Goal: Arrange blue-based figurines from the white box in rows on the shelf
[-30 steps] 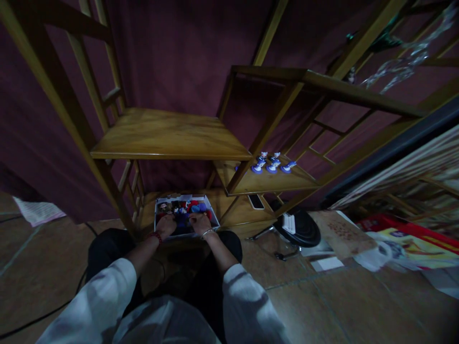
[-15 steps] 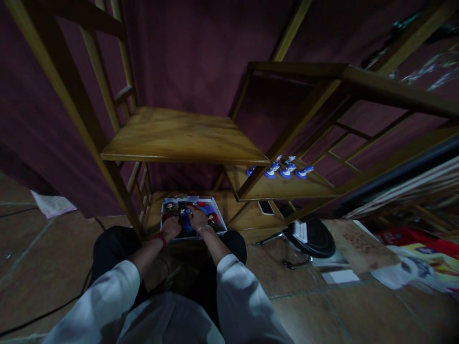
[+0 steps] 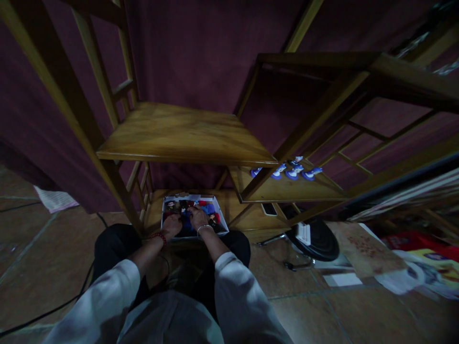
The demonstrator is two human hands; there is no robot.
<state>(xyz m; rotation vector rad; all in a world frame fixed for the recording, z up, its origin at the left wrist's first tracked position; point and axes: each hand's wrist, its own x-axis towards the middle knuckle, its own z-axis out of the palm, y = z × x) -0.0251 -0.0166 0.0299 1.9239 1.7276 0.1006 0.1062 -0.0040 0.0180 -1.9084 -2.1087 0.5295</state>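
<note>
A shallow white box (image 3: 223,222) sits on the lowest wooden shelf, filled with several small figurines in red, blue and black. My left hand (image 3: 172,225) reaches into its left part, above dark and red pieces; its fingers are too dim to make out. Near the middle of the box, my right hand (image 3: 198,218) is bent down among the figurines beside a blue one, and its fingertips are hard to separate from the toys. A red-haired figurine (image 3: 214,218) lies just right of my right hand. In the box's upper left corner lies a dark-capped figurine (image 3: 170,204).
Above the box juts a wooden shelf (image 3: 186,136). Several blue-and-white figurines stand on the right shelf (image 3: 265,191). A phone (image 3: 268,209) lies on the lower shelf. A black round stool (image 3: 317,241), cardboard (image 3: 362,246) and plastic bags (image 3: 412,274) are to the right.
The view has shifted slightly, so the right shelf and its figurines appear farther right. Both hands remain in the box, with my left hand's fingers slightly moved.
</note>
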